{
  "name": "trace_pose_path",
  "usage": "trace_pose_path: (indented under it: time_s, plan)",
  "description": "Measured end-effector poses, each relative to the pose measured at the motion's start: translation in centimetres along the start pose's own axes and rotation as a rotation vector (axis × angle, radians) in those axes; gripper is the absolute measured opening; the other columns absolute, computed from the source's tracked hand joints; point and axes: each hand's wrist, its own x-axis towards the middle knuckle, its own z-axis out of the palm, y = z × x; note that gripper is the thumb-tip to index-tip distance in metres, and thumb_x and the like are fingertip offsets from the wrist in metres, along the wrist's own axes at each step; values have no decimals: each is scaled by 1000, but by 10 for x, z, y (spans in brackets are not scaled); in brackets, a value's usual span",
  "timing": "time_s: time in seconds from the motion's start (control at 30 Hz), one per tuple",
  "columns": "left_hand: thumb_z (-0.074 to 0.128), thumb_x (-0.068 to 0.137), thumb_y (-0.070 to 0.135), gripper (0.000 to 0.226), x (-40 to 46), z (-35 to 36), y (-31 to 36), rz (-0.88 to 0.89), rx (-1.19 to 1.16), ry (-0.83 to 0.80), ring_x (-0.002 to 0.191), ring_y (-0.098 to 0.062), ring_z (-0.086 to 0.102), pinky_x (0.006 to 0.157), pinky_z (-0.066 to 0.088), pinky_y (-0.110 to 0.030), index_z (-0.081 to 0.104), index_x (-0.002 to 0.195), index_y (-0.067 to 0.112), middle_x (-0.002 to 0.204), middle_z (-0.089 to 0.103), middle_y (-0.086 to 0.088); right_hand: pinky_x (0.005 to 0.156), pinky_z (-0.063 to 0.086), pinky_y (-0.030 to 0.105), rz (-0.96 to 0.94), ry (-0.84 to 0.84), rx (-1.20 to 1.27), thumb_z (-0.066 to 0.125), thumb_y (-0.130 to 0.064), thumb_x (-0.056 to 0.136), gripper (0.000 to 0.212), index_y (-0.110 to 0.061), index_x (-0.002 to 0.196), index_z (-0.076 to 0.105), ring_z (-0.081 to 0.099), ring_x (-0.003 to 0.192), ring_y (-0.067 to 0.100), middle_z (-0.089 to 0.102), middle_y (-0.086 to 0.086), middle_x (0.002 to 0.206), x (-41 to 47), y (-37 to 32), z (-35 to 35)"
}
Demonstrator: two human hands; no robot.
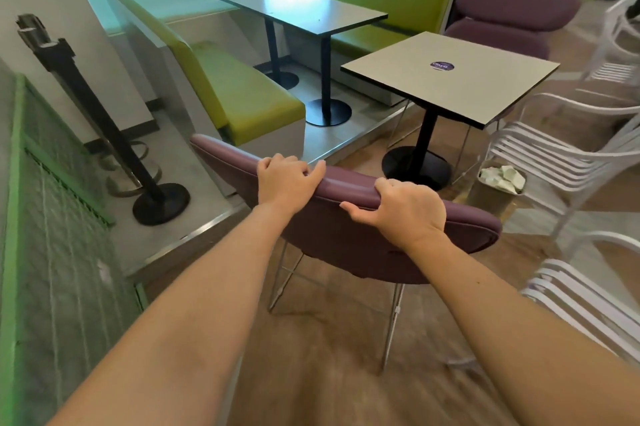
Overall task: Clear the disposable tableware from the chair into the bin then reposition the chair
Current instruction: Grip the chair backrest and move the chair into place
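Head view: both hands are on the purple chair (346, 238), right in front of the person. The left hand (287, 179) curls over the padded top edge of the backrest, and the right hand (405, 207) clamps the same edge, thumb underneath. The bin (491, 197) stands beyond the chair, white tableware showing inside. The padding looks soft and a little slick, and the thin wire legs suggest a light frame. Judging by that, the backrest rim is the sensible hold.
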Motion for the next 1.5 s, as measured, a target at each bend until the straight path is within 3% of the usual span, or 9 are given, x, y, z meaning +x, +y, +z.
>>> trace_pose_path:
  time_s: [0.2,0.37,0.53,0.73,0.8,0.87,0.93,1.13,1.5]
  plan:
    - [32,96,53,55,16,13,40,-96,-3,17,103,-24,51,96,27,-38,75,86,21,97,68,-3,46,17,23,-55,24,-14,41,-82,78,66,-19,64,55,52,45,19,57,-3,55,22,49,16]
    - [32,94,58,59,29,28,80,-219,10,32,105,-23,52,96,27,-38,77,91,19,100,69,-2,45,22,23,-103,20,13,33,-84,77,69,-21,67,60,56,47,20,59,-4,57,43,99,36]
    - [32,91,59,60,42,39,122,-257,-17,67,97,-21,54,91,29,-40,77,83,21,90,70,2,46,28,23,-136,18,77,29,-87,73,71,-25,72,64,59,53,20,62,-5,61,67,149,49]
    - [37,94,57,51,42,40,87,-137,26,171,88,-16,58,83,30,-34,72,73,27,80,68,8,44,16,21,-172,-34,118,33,-87,73,64,-29,71,58,54,52,14,59,-9,61,71,155,49]
    - [37,93,57,51,45,37,60,-208,63,236,91,-17,57,92,30,-36,73,73,27,85,70,9,45,21,23,-177,-42,131,31,-87,74,65,-28,72,58,54,54,13,58,-10,63,72,159,45]
    - [39,93,53,48,50,36,40,-276,57,244,97,-18,56,106,23,-44,72,72,26,90,70,9,49,26,24,-187,-42,153,29,-86,77,67,-25,75,58,54,59,13,60,-9,69,75,154,45]
    - [38,93,47,47,56,39,30,-294,40,255,95,-17,56,109,20,-47,72,69,23,86,70,8,54,30,25,-244,-58,187,27,-85,80,70,-24,82,61,57,69,15,63,-6,79,81,132,49]
    - [41,90,40,47,68,45,16,-274,66,292,79,-16,56,87,29,-38,65,57,18,66,65,6,57,33,31,-197,-126,213,23,-83,84,72,-23,90,62,63,82,21,66,-3,88,100,53,62]
    - [39,88,45,48,141,56,-69,-122,-25,292,78,-15,57,84,27,-37,64,55,21,64,64,7,51,30,27,44,-98,157,27,-86,80,74,-24,73,68,63,72,16,66,-6,73,154,-23,91]
